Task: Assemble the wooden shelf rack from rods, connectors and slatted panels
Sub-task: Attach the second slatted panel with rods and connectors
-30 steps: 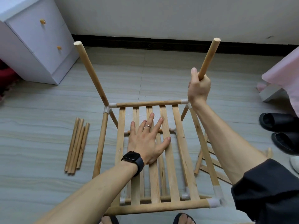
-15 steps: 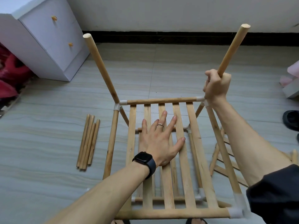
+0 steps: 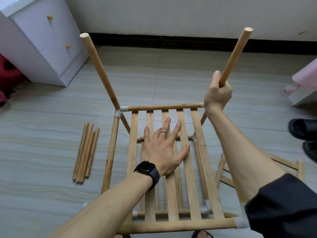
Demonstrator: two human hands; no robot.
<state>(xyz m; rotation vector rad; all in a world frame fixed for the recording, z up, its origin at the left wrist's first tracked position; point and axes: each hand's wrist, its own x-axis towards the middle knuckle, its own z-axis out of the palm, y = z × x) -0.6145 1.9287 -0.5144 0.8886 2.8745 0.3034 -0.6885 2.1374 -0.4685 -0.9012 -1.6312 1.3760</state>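
Slatted panel (image 3: 187, 169) within rod frame (image 3: 164, 107), apparently flush.

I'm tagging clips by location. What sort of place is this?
Probably a room in a home, perhaps a bedroom: a white drawer cabinet by the wall, black slippers on the tiled floor, and the rack being built on the floor rather than a bench.

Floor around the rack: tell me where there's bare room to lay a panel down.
Bare floor lies beyond the rack, between the two upright rods and the baseboard. More lies left of the loose rods, in front of the white cabinet. The right is crowded: a spare panel and black slippers.
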